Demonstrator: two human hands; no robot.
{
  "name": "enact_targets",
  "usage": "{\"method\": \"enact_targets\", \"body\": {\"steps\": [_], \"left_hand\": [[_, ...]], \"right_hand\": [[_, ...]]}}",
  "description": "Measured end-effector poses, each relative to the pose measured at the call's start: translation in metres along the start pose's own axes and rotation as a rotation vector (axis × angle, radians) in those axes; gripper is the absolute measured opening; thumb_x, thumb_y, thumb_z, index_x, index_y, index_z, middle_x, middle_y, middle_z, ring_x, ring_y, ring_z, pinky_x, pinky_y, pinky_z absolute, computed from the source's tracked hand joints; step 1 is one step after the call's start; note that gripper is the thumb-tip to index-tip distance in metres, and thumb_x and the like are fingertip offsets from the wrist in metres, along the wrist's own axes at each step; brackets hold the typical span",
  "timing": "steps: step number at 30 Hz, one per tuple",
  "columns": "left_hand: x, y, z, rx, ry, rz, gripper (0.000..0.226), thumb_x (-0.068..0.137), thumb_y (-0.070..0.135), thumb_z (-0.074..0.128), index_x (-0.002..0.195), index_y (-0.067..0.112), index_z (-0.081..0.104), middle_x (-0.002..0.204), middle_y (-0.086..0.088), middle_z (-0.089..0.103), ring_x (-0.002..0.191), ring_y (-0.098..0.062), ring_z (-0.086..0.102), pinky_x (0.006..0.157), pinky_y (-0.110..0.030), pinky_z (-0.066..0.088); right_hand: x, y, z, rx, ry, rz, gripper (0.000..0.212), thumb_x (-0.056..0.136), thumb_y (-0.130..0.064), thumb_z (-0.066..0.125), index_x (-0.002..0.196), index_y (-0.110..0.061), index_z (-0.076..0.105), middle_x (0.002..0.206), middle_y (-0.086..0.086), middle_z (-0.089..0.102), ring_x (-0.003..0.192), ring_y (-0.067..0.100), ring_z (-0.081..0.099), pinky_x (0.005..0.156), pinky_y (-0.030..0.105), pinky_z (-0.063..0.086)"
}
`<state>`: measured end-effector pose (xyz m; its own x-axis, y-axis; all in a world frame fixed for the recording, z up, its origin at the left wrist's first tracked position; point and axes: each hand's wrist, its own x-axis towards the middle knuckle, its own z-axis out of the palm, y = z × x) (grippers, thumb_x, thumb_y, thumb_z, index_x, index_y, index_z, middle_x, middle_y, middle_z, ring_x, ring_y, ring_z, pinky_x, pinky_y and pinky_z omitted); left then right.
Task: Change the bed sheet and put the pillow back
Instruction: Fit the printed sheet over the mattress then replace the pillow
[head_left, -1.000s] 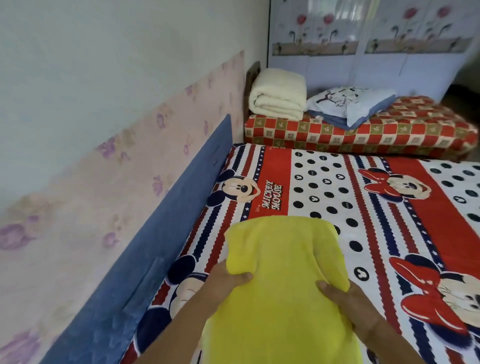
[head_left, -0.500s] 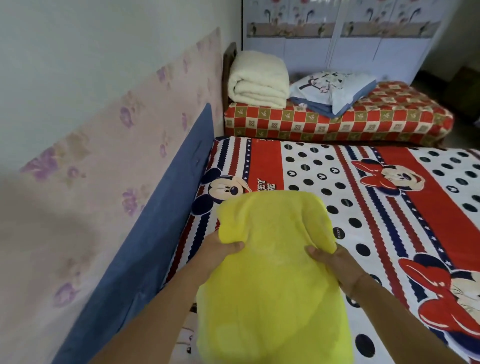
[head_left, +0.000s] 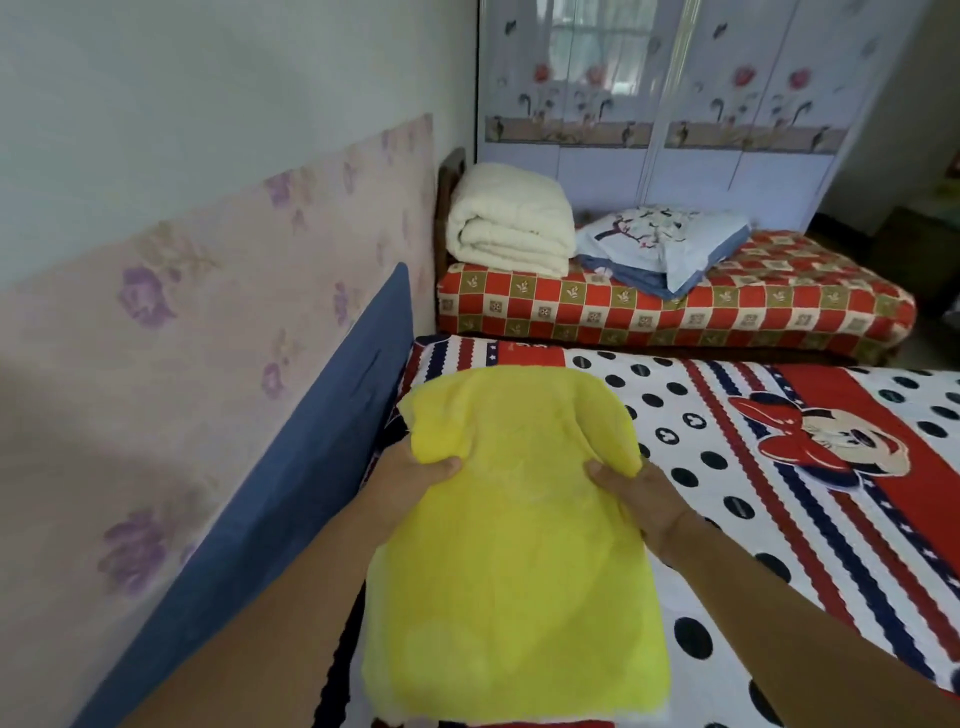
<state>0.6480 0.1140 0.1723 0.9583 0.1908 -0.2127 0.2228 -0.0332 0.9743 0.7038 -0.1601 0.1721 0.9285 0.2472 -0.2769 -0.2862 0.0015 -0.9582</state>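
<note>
Pillow (head_left: 514, 545) now sits farther up the bed than a second ago: its far edge covers the mouse-face print that showed beyond it earlier, and it reaches close to the head corner.

Yellow, fluffy, long side running away from the wearer. Held over the left strip of the cartoon-print bed sheet (head_left: 779, 493), just beside the blue padded board (head_left: 291, 493) along the wall. Cannot tell whether its underside rests on the sheet or hangs above it.

Left hand (head_left: 415, 473) grips the pillow's left edge, thumb pressed on top, fingers curled out of sight below. Right hand (head_left: 634, 493) grips the right edge the same way, thumb on top, fingers hidden under a drooping fold. Both are clamped on the pillow about a third of the way down from its far end.

Sheet lies spread flat, red bands, navy stripes and black dots on white.

Beyond the bed's end: a second bed (head_left: 675, 317) in a red checked cover, with a folded cream quilt (head_left: 511, 218) on it at the wall end and a pale blue printed pillow (head_left: 665, 244) just beside the quilt. Flower-printed wardrobe (head_left: 675, 104) stands behind. Floral wallpaper (head_left: 182, 338) runs along the left wall.
</note>
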Motion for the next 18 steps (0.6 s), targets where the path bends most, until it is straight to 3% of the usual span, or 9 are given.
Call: {"method": "enact_targets", "body": {"steps": [2,4,6,8,13,15,18], "left_hand": [[0.024,0.0,0.003,0.049,0.039,0.057,0.04,0.09,0.018,0.067,0.127,0.023,0.05,0.108,0.007,0.061,0.085,-0.001,0.056,0.061,-0.013,0.046],[0.045,-0.016,0.002,0.097,0.057,0.075,0.057,0.092,0.02,0.064,0.142,0.024,0.037,0.128,0.006,0.051,0.099,-0.005,0.054,0.08,-0.019,0.047],[0.058,-0.046,0.002,0.099,0.043,0.01,0.086,0.09,0.023,0.067,0.153,0.028,0.01,0.141,0.01,0.034,0.126,-0.014,0.042,0.101,-0.031,0.038],[0.062,-0.081,0.004,0.051,0.03,-0.082,0.102,0.085,0.026,0.072,0.154,0.028,-0.004,0.153,0.004,0.026,0.139,-0.02,0.032,0.105,-0.034,0.034],[0.049,-0.162,0.014,0.067,0.086,-0.287,0.114,0.078,0.041,0.077,0.153,0.03,-0.008,0.16,-0.002,0.015,0.144,-0.025,0.026,0.115,-0.048,0.028],[0.044,-0.18,0.018,0.11,0.119,-0.337,0.12,0.072,0.053,0.078,0.154,0.03,-0.007,0.16,-0.003,0.017,0.142,-0.026,0.028,0.114,-0.048,0.029],[0.044,-0.197,0.022,0.155,0.178,-0.332,0.11,0.078,0.045,0.076,0.155,0.028,-0.001,0.158,-0.004,0.023,0.14,-0.027,0.032,0.112,-0.045,0.033]], "right_hand": [[0.032,-0.001,0.001,-0.018,0.011,-0.05,0.04,0.088,-0.025,0.068,0.126,-0.021,0.057,0.115,0.005,0.068,0.099,0.026,0.067,0.078,0.041,0.055],[0.06,0.01,-0.002,-0.07,-0.022,-0.064,0.052,0.093,-0.027,0.061,0.141,-0.026,0.042,0.131,0.004,0.058,0.111,0.027,0.061,0.091,0.046,0.051],[0.079,0.032,-0.007,-0.141,-0.065,-0.009,0.076,0.095,-0.03,0.059,0.153,-0.03,0.011,0.147,0.003,0.042,0.129,0.028,0.047,0.106,0.05,0.041],[0.086,0.064,-0.012,-0.252,-0.084,0.091,0.092,0.091,-0.039,0.062,0.153,-0.03,-0.005,0.156,0.006,0.028,0.14,0.027,0.033,0.113,0.049,0.03],[0.076,0.14,-0.021,-0.4,-0.08,0.216,0.092,0.091,-0.047,0.056,0.153,-0.03,-0.009,0.162,-0.001,0.004,0.148,0.022,0.013,0.114,0.043,0.023],[0.074,0.156,-0.025,-0.42,-0.046,0.198,0.096,0.089,-0.046,0.06,0.154,-0.026,-0.007,0.162,0.0,0.003,0.148,0.022,0.012,0.115,0.043,0.023],[0.076,0.172,-0.031,-0.395,0.015,0.189,0.099,0.086,-0.043,0.066,0.154,-0.022,-0.003,0.16,0.002,0.012,0.146,0.024,0.018,0.113,0.043,0.027]]}}
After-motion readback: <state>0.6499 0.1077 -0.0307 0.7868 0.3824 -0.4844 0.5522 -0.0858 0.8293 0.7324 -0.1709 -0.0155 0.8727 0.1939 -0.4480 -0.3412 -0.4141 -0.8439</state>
